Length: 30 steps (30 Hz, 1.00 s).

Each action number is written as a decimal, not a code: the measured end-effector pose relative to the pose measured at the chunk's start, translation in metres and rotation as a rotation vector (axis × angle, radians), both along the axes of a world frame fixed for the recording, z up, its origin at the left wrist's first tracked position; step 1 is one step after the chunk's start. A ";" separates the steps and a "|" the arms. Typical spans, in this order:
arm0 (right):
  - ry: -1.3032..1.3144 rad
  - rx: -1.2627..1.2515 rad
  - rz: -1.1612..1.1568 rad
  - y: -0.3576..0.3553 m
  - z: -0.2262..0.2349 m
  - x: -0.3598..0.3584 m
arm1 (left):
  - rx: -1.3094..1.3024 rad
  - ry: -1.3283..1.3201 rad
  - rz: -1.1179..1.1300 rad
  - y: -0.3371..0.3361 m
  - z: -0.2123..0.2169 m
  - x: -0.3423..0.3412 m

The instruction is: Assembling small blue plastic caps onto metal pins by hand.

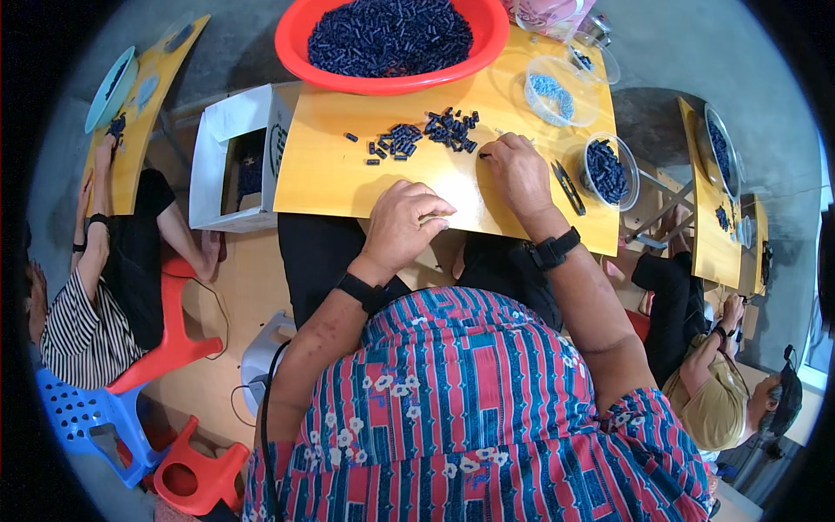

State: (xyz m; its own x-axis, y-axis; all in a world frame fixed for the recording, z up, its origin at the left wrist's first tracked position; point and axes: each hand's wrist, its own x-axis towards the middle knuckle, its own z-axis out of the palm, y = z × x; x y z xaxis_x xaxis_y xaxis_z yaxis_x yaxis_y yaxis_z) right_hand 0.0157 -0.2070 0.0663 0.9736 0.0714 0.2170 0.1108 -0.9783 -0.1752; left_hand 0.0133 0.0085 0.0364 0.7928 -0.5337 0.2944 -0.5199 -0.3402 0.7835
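Note:
My left hand (pixel 402 222) hovers at the near edge of the yellow table (pixel 326 170). Its fingers are curled, thumb and forefinger drawn together; whatever they may hold is too small to make out. Farther in on the right, my right hand (pixel 522 178) pinches one small dark cylindrical piece at its fingertips. Ahead of my hands lie two loose clusters of such navy pieces, a left cluster (pixel 398 142) and a right cluster (pixel 450 130), the right one nearer my right fingers. Black thread snips (pixel 568 187) rest just right of that hand.
A red basin (pixel 391 84) heaped with dark pieces stands at the far edge. On the right are a round clear tub of light blue bits (pixel 550 94) and a tub of dark pieces (pixel 607 170). An open white box (pixel 209 161) stands left. Other people work at side tables.

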 end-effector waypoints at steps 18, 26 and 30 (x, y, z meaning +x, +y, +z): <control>0.226 1.217 0.031 0.026 -0.030 -0.041 | -0.212 0.227 0.099 0.000 0.001 0.000; 0.252 1.268 -0.056 0.042 -0.025 -0.044 | -0.236 0.244 0.142 0.001 -0.005 0.000; 0.248 1.261 -0.137 0.045 -0.020 -0.048 | -0.214 0.224 0.147 -0.001 -0.004 -0.001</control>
State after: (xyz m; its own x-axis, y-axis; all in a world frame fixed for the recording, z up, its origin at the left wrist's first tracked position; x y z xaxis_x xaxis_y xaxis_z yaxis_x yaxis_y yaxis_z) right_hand -0.0319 -0.1620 0.0461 0.9803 -0.1525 -0.1254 -0.1449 -0.1246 -0.9816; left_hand 0.0126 0.0077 0.0320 0.9145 -0.3535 0.1969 -0.2840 -0.2141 0.9346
